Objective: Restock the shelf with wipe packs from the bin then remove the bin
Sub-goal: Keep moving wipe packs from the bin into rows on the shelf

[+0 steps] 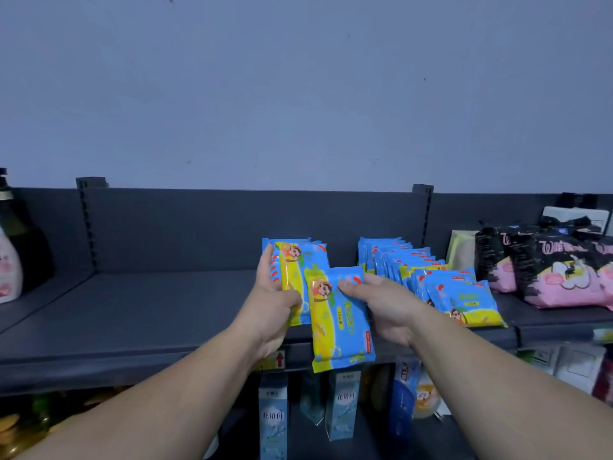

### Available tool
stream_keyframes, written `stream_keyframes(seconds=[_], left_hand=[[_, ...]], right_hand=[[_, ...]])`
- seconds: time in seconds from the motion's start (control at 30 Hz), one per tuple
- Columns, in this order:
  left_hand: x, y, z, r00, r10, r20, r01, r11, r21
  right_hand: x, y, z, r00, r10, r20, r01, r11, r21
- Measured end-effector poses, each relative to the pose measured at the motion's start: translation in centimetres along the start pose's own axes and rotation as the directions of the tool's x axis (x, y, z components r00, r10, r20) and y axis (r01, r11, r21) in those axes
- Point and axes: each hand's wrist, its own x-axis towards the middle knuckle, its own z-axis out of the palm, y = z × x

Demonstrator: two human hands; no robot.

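Observation:
My left hand point(272, 293) grips a small stack of blue-and-yellow wipe packs point(293, 270), held upright over the dark shelf point(132, 313). My right hand point(381, 303) holds a single wipe pack point(338, 323) by its right side, thumb on its face, just right of the stack and over the shelf's front edge. A row of matching wipe packs point(418, 270) stands on the shelf behind my right hand, running from the back panel to the front. The bin is out of sight.
Black-and-pink packs point(560, 273) lie right of the row. A pump bottle point(10, 250) stands at the far left. Blue cartons point(273, 423) and other goods fill the lower shelf. The shelf's left half is bare board.

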Motion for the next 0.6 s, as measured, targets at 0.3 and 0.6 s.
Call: stream_keyframes(seconds=[0.3, 0.6], left_hand=[[2.3, 1.7, -1.0, 0.996, -0.087, -0.011, 0.087, 0.967, 0.241], [3.9, -0.3, -3.0, 0.991, 0.065, -0.116, 0.021, 0.782, 0.623]], right_hand=[[1.4, -3.2, -3.2, 0.960, -0.246, 0.133, 0.270, 0.693, -0.668], [3.6, -4.3, -0.9, 0.858, -0.307, 0.411, 0.455, 0.089, -0.886]])
